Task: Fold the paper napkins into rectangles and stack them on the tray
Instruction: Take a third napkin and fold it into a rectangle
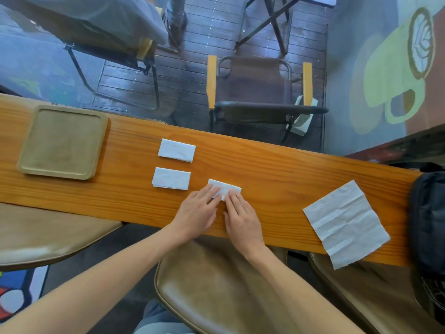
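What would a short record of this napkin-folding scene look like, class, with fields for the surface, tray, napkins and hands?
surface: long wooden table
tray: tray at the table's left end, nothing on it
folded napkins: far folded napkin and near folded napkin, side by side, apart
napkin in work: small folded napkin under both hands' fingertips
unfolded napkin: unfolded napkin at right, overhanging the near edge
left hand: left hand flat, pressing
right hand: right hand flat, pressing

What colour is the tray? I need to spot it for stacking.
Dull olive-brown, plain; the tray shows in the head view.
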